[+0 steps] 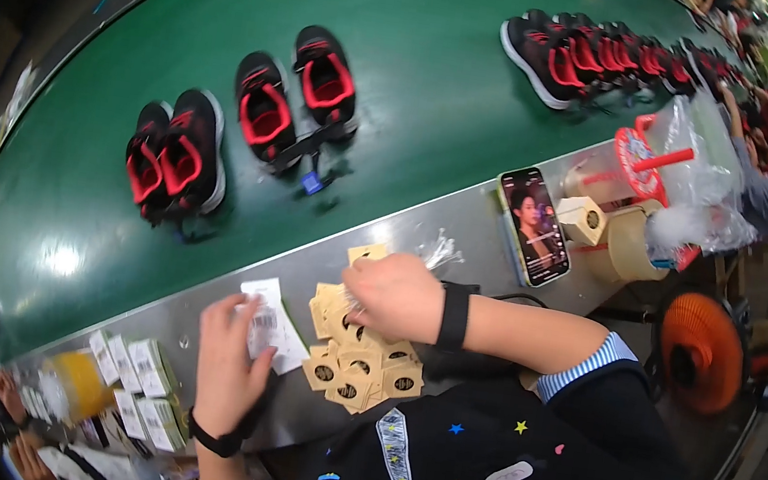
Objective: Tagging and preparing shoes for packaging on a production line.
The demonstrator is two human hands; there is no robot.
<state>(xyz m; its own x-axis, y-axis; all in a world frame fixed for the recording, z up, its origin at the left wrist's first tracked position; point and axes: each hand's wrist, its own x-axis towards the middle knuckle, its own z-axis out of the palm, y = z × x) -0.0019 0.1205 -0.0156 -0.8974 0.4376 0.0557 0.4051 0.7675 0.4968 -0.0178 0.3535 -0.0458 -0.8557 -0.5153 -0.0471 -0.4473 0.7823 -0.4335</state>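
Note:
At the metal ledge, my left hand (231, 361) has its thumb and fingers closed at the left edge of a white barcode tag (283, 329). To the right, my right hand (396, 296) is bent down over a loose pile of tan card tags (354, 370) with dark round prints. Its fingers are pinched together, and whatever sits between them is too small to make out. Another tan tag (367, 253) shows just beyond that hand. Thin white plastic strands (443, 249) lie farther along the ledge.
Black-and-red shoes (264, 115) stand in pairs on the green belt (404, 96), with a long row (606, 55) at far right. A phone (533, 227), drink cups (623, 249) and an orange fan (700, 353) are rightward. Stacked label bundles (152, 369) lie left, near another person's hand (9, 396).

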